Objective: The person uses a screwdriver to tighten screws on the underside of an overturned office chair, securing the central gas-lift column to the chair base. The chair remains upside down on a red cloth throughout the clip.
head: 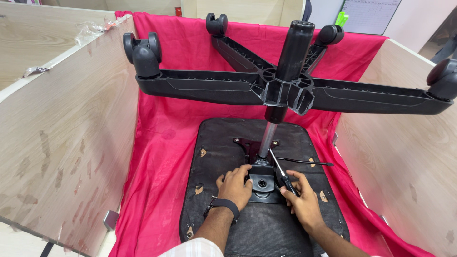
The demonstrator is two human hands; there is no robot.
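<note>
An office chair is seen turned upside down, its seat underside (pixel 266 223) laid flat on a red cloth (pixel 164 157) between two pale wood-grain panels, one at the left (pixel 66 143) and one at the right (pixel 409 162). The black metal mechanism plate (pixel 261 178) is found at the middle of the seat, near the person. The left hand (pixel 234 186) is laid on the near-left edge of this plate, fingers curled against it, steadying rather than clasping. The right hand (pixel 302 200) is closed around the black handle of a screwdriver (pixel 281 171), whose slim shaft is angled up and leftward toward the foot of the gas-lift column (pixel 267 140). A thin black lever (pixel 304 163) is seen jutting rightward from the mechanism.

The seat underside is covered in dark woven fabric, stapled at the rim, with small torn openings near the corners. The column is smooth and silvery below, sheathed in matt black plastic above. The five-armed base (pixel 285 93) is ribbed moulded plastic, tipped with glossy twin-wheel castors (pixel 143 50).

The assembly is judged top-heavy and awkward: the base is stiff but fairly light, the column and plate dense. A sound hold would be found on the plate's rigid edges or a base arm near the hub; the polished column is likely slippery, and the castors would swivel if grasped
</note>
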